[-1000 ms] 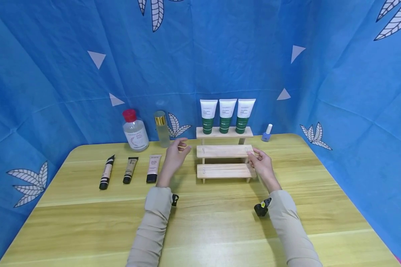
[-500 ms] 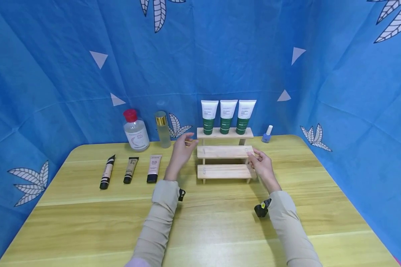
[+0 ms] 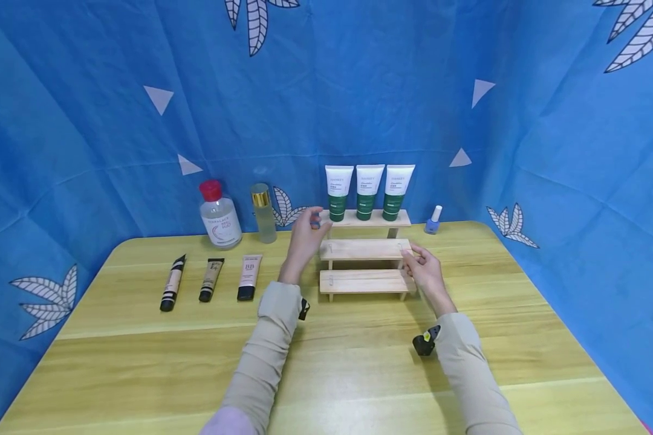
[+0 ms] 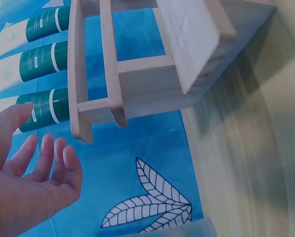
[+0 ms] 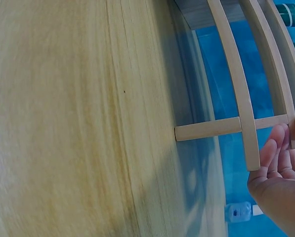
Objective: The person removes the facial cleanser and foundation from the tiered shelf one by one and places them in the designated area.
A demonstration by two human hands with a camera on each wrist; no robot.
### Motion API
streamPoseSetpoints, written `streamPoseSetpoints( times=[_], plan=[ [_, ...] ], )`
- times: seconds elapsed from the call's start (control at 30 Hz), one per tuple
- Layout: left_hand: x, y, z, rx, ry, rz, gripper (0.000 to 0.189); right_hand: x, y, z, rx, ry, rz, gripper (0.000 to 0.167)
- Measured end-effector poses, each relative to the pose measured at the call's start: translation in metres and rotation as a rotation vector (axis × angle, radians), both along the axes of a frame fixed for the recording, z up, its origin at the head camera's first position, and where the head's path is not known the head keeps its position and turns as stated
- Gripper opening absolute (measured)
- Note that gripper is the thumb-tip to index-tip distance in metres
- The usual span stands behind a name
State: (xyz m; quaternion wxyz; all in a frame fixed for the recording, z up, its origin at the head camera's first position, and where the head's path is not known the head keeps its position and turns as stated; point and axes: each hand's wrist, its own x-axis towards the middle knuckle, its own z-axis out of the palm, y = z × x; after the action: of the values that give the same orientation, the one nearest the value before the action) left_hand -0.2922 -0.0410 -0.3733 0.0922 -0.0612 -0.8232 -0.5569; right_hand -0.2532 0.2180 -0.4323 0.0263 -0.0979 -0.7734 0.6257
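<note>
A three-tier wooden display stand [image 3: 364,248] stands on the table, three white-and-green squeeze tubes [image 3: 366,188] upright along its top tier. My right hand [image 3: 427,272] pinches the right end of the middle tier; the right wrist view shows fingers under the board [image 5: 280,79] and the thumb on its other side. At the top tier's left end is my left hand [image 3: 305,238], fingers apart and loosely bent, holding nothing. Its thumb overlaps the leftmost tube [image 4: 61,104] in the left wrist view, while the other fingers curve below it.
Left of the stand are a red-capped clear bottle [image 3: 221,222] and a gold-capped bottle [image 3: 264,219]. Three small cosmetic tubes lie in front: one striped [image 3: 173,283], one gold [image 3: 211,280], one pink [image 3: 249,278]. A blue nail polish bottle [image 3: 433,221] stands right. Blue cloth [image 3: 315,90] hangs behind.
My left hand has moved right and slightly away from me, from beside the gold-capped bottle to the stand's top-left end. My right hand has kept its hold on the middle tier.
</note>
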Motion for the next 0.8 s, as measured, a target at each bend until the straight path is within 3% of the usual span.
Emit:
streamPoseSetpoints(
  times=[0.27,0.53,0.8],
  plan=[
    [-0.012,0.011,0.004,-0.028,-0.011,0.063,0.048,-0.001,0.001,0.001,0.018,-0.004,-0.003,0.056],
    [-0.026,0.024,0.0,-0.103,0.037,0.124,0.061,0.0,0.001,0.001,0.027,-0.015,-0.002,0.057],
    [-0.031,0.032,-0.002,-0.138,0.022,0.12,0.064,0.002,-0.001,0.001,0.021,-0.024,-0.009,0.056]
  ],
)
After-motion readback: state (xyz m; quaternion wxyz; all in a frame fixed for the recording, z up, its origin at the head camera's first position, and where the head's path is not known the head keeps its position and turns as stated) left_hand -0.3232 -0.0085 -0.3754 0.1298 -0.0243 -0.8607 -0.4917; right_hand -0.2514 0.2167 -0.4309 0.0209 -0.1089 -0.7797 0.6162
